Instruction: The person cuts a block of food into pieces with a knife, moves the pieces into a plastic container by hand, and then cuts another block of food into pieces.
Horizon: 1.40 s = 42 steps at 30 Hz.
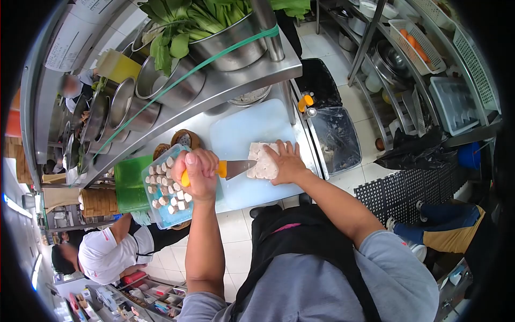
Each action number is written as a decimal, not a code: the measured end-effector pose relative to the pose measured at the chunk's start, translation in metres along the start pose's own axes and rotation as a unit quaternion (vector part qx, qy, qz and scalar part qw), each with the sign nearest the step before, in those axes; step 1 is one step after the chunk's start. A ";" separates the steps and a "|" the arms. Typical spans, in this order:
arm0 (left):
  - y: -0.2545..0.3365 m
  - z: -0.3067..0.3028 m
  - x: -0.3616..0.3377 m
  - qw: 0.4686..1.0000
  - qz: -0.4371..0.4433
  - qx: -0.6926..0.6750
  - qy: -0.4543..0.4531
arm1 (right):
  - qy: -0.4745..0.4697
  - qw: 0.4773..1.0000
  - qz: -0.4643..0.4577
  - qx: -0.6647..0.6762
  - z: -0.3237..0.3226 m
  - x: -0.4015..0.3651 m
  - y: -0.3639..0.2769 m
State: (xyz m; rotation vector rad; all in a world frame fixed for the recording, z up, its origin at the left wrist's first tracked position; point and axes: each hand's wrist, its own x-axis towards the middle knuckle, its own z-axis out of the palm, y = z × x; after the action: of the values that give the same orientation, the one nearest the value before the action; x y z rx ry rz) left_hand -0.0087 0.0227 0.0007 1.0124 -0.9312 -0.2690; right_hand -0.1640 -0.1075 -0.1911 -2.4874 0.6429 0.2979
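Observation:
My left hand (197,173) is closed around the yellow handle of a kitchen knife (238,168). Its blade points right and meets a pale, speckled food block (263,161) on a white cutting board (236,190). Cut lines show across the block. My right hand (288,163) grips the block's right side, thumb on top and fingers spread along the far edge. Beneath my left hand stands a clear tray (163,219) holding several short, pale cut pieces (173,209), partly hidden by the hand and forearm.
A steel shelf (225,80) overhangs the board, bearing metal pots and leafy greens (214,21). A green board (131,182) lies left of the tray. Lined bins (335,139) stand at right. A person in white (110,249) is at lower left; another person's legs (445,222) show right.

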 end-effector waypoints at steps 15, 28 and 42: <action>0.000 0.002 0.000 1.000 0.004 0.009 -0.013 | -0.001 1.000 -0.001 -0.002 0.002 0.002 0.001; 0.001 0.009 0.005 0.999 0.002 0.027 -0.027 | -0.001 1.000 0.001 0.007 -0.002 0.000 -0.001; -0.010 0.011 0.012 0.999 -0.026 0.025 -0.013 | -0.004 1.000 0.004 0.013 0.000 0.002 0.001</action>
State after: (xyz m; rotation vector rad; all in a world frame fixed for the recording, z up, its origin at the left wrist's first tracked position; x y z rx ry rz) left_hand -0.0077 0.0041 0.0010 1.0830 -0.9394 -0.3047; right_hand -0.1628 -0.1087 -0.1915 -2.4583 0.6485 0.3003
